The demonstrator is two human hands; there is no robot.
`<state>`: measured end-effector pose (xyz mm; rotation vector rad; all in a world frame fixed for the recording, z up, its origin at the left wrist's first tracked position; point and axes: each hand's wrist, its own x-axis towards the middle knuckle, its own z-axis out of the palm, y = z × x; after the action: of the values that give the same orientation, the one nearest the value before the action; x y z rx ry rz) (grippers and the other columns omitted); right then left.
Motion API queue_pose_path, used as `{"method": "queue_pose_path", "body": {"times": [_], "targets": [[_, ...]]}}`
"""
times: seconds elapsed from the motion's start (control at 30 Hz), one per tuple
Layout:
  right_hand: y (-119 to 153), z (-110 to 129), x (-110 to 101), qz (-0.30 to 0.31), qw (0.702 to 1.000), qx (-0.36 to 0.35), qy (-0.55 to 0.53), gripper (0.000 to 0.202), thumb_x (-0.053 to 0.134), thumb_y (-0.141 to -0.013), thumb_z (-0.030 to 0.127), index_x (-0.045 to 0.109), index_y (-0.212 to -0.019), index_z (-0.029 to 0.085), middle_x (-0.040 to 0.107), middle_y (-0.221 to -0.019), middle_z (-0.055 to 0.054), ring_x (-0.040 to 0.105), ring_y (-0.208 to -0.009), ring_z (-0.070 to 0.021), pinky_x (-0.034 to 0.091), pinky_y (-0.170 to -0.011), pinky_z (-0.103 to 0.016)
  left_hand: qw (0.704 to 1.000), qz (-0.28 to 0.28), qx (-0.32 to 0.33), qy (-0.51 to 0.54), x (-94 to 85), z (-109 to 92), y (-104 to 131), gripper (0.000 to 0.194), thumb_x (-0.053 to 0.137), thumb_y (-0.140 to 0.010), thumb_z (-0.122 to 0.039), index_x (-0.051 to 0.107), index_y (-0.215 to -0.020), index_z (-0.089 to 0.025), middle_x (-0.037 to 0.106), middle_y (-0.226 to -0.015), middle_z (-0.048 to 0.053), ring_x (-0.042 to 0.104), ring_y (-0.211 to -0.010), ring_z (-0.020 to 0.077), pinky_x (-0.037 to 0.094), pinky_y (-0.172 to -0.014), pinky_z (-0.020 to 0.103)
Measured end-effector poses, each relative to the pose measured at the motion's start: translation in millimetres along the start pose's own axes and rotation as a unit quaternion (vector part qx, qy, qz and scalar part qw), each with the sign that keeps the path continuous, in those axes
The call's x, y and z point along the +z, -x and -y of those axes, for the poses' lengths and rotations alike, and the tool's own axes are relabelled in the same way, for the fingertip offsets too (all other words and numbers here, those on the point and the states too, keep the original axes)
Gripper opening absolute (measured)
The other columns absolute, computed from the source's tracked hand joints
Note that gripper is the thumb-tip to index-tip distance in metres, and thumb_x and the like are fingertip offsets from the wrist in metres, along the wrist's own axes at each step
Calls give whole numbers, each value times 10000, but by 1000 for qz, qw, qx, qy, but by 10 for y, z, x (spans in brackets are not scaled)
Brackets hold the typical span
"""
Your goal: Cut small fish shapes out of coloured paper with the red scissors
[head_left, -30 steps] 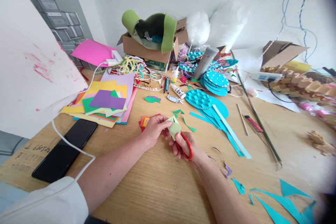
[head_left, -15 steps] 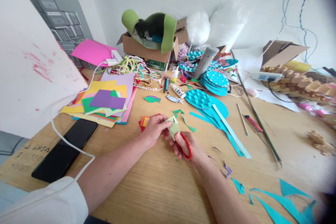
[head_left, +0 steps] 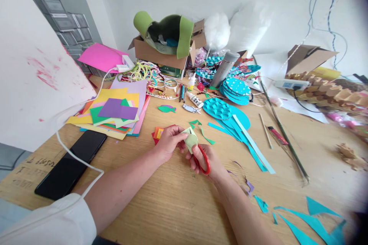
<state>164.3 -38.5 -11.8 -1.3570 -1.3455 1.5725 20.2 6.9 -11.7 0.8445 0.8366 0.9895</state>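
Between the fingers of my left hand [head_left: 170, 142] is a small piece of pale green paper [head_left: 191, 141], partly cut. My right hand [head_left: 209, 163] grips red-handled scissors [head_left: 204, 160], and its thumb reaches the lower edge of the paper. The blades are mostly hidden by the paper and fingers. Red and orange paper pieces [head_left: 158, 133] lie partly under my left hand. Just beyond the hands are green paper scraps [head_left: 207, 136]. Farther back rests a green and purple paper fish [head_left: 167, 108], with a pale fish cutout [head_left: 190, 108] to its right.
Coloured paper sheets [head_left: 117, 109] are stacked at left, behind a black phone [head_left: 71, 164] crossed by a white cable [head_left: 96, 169]. Blue paper discs and strips [head_left: 241, 134] lie right of centre. A steel flask [head_left: 225, 69] and glue bottle [head_left: 196, 100] stand or lie farther back.
The pale green paper has shifted slightly between my fingers, and its rounded lower part looks a bit more visible. Both hands stay in nearly the same place.
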Motion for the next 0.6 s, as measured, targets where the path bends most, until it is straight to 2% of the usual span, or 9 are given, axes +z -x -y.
{"method": "queue_pose_path", "body": {"times": [0.3, 0.6], "targets": [[-15, -18, -13, 3, 1000, -2, 13, 693, 501, -682, 832, 563, -677, 142, 533, -420, 0, 430, -297, -77, 257, -313, -184, 1000, 1, -6, -1, -9, 3, -6, 259, 724, -647, -332, 548, -714, -154, 603, -585, -9, 505, -434, 91, 371, -377, 200], [-15, -60, -28, 21, 1000, 0, 12, 626, 523, -746, 765, 574, -717, 141, 546, -446, 9, 450, -319, -74, 280, -329, -175, 1000, -17, 5, -20, -9, -30, -16, 252, 723, -645, -330, 547, -687, -155, 588, -577, -16, 501, -442, 86, 392, -410, 211]]}}
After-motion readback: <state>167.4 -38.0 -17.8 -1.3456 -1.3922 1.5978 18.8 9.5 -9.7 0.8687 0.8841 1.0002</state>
